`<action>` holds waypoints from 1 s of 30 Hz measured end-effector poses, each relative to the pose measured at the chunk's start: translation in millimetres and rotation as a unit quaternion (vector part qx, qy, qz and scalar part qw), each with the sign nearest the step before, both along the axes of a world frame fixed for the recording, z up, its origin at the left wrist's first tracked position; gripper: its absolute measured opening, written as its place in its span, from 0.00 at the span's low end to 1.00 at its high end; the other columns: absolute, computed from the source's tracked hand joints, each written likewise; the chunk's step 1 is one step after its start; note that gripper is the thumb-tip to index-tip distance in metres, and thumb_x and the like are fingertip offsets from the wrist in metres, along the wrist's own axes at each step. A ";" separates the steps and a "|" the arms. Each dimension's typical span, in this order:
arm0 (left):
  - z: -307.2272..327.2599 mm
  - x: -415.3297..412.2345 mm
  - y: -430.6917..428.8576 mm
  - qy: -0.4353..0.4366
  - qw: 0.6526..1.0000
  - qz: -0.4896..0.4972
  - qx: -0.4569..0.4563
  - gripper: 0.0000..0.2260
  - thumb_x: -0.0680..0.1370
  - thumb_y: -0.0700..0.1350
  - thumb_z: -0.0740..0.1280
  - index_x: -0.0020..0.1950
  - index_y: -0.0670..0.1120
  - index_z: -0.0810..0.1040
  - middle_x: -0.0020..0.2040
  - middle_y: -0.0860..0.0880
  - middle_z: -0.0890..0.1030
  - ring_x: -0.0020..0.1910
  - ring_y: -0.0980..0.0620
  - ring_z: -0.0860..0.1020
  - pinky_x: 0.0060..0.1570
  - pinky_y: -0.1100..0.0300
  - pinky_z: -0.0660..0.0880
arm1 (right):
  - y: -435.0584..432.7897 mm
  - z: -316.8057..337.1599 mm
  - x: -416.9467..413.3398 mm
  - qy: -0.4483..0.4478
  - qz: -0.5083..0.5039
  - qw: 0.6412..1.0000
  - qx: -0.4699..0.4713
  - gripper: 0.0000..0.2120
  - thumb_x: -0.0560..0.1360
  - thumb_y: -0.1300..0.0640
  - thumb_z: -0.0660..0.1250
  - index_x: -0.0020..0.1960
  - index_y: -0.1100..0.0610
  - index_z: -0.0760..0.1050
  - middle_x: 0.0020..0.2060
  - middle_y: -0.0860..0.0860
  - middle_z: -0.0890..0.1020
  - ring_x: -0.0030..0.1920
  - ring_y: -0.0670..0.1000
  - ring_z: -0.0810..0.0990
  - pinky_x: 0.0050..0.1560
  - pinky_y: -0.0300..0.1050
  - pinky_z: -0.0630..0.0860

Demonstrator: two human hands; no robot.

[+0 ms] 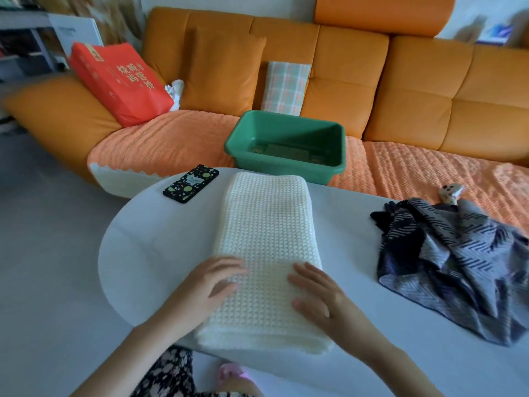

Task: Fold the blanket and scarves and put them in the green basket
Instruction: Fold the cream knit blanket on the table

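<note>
Orange sofa (415,90) fills the far side of the room, with a textured orange cover on its seat. A white oval bench (160,245) stands just in front of it, smooth and level.

The blanket (266,224), cream and waffle-knit, lies on the bench folded into 1 long strip. Its long axis runs straight away from the person, and its far end reaches the bench edge nearest the sofa. The green basket (286,169) sits on the sofa seat directly beyond that far end and holds no cloth. Any further fold would probably bring the near end forward along this axis, towards the basket.

The scarves (458,259) form 1 crumpled dark patterned heap on the right of the bench, well apart from the blanket and not yet folded. How many there are cannot be told.

The left hand (211,285) and right hand (317,293) rest palm down on the blanket's near end, fingers spread and flat, 1 at each long edge and equally near it. Neither grips the cloth.

A phone (191,183) lies near the blanket's far left corner.
</note>
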State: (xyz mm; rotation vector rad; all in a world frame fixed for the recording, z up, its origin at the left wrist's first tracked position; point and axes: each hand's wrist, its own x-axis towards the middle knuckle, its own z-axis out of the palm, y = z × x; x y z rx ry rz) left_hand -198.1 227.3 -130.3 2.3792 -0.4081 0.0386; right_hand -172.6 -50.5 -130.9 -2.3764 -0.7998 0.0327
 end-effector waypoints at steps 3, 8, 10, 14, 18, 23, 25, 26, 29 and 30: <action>15.6 -28.7 -0.2 0.015 1.000 -0.008 0.020 0.18 0.73 0.66 0.57 0.59 0.63 0.72 0.59 0.69 0.70 0.60 0.67 0.69 0.64 0.74 0.61 | -10.2 18.1 -27.2 -0.017 -0.002 0.999 0.032 0.21 0.72 0.33 0.60 0.60 0.40 0.74 0.62 0.36 0.72 0.64 0.36 0.67 0.63 0.27 0.62; -0.4 -63.5 8.3 -0.030 0.996 0.006 0.084 0.18 0.69 0.61 0.65 0.59 0.62 0.72 0.59 0.69 0.68 0.61 0.69 0.65 0.62 0.71 0.62 | -15.1 2.6 -56.0 -0.074 -0.033 0.997 0.018 0.14 0.70 0.45 0.65 0.55 0.42 0.75 0.53 0.35 0.72 0.56 0.38 0.70 0.54 0.29 0.67; -1.6 -64.8 9.9 -0.048 0.993 0.018 0.103 0.16 0.69 0.59 0.66 0.55 0.61 0.73 0.55 0.68 0.69 0.58 0.70 0.66 0.59 0.69 0.65 | -10.5 2.4 -58.8 -0.102 -0.052 0.993 -0.001 0.12 0.68 0.47 0.67 0.51 0.43 0.75 0.50 0.37 0.74 0.52 0.40 0.71 0.49 0.30 0.69; 2.9 -67.9 5.6 -0.055 0.994 0.028 0.094 0.09 0.67 0.55 0.68 0.45 0.60 0.72 0.46 0.69 0.70 0.52 0.69 0.70 0.49 0.68 0.74 | -6.8 -4.6 -63.9 -0.139 -0.066 0.987 -0.042 0.14 0.65 0.52 0.75 0.47 0.45 0.74 0.46 0.40 0.75 0.49 0.42 0.71 0.42 0.30 0.69; 6.5 -77.7 3.9 -0.101 0.992 0.040 0.057 0.13 0.67 0.45 0.73 0.41 0.57 0.70 0.44 0.66 0.70 0.45 0.67 0.72 0.44 0.72 0.74 | -8.9 -1.3 -67.2 -0.172 -0.092 0.981 0.019 0.03 0.71 0.51 0.67 0.42 0.48 0.74 0.42 0.40 0.74 0.45 0.43 0.72 0.41 0.30 0.67; 3.3 -94.9 6.1 -0.166 0.982 0.009 0.093 0.08 0.65 0.45 0.72 0.42 0.52 0.78 0.44 0.61 0.72 0.45 0.67 0.70 0.49 0.70 0.73 | -20.8 1.8 -82.2 -0.192 -0.057 0.980 0.004 0.04 0.74 0.50 0.62 0.42 0.48 0.73 0.51 0.40 0.75 0.54 0.42 0.74 0.43 0.30 0.70; -10.5 -95.3 7.5 -0.156 0.980 0.008 0.120 0.12 0.63 0.47 0.73 0.45 0.54 0.78 0.47 0.62 0.71 0.49 0.67 0.68 0.57 0.69 0.68 | -26.8 -9.8 -84.7 -0.156 -0.057 0.986 -0.025 0.04 0.73 0.47 0.63 0.47 0.45 0.70 0.59 0.36 0.70 0.60 0.38 0.71 0.45 0.29 0.70; -15.5 -93.4 7.3 -0.152 0.980 0.011 0.127 0.14 0.63 0.49 0.73 0.47 0.54 0.77 0.50 0.62 0.70 0.52 0.66 0.68 0.61 0.69 0.64 | -28.8 -14.7 -84.9 -0.140 -0.055 0.988 -0.032 0.09 0.72 0.47 0.65 0.51 0.44 0.69 0.63 0.34 0.68 0.62 0.37 0.69 0.48 0.30 0.71; -17.7 -84.3 4.7 -0.145 0.978 0.017 0.151 0.20 0.64 0.51 0.72 0.54 0.55 0.74 0.62 0.58 0.68 0.62 0.64 0.64 0.67 0.66 0.60 | -30.2 -18.5 -80.2 -0.122 -0.038 0.991 -0.043 0.29 0.70 0.47 0.71 0.67 0.44 0.63 0.69 0.37 0.63 0.68 0.38 0.63 0.60 0.33 0.68; -18.7 -81.6 5.1 -0.136 0.979 0.012 0.153 0.21 0.65 0.51 0.72 0.56 0.55 0.72 0.64 0.58 0.67 0.64 0.64 0.62 0.66 0.65 0.62 | -29.3 -18.9 -78.0 -0.121 -0.027 0.991 -0.050 0.32 0.69 0.48 0.71 0.69 0.44 0.61 0.71 0.38 0.61 0.70 0.40 0.61 0.62 0.34 0.67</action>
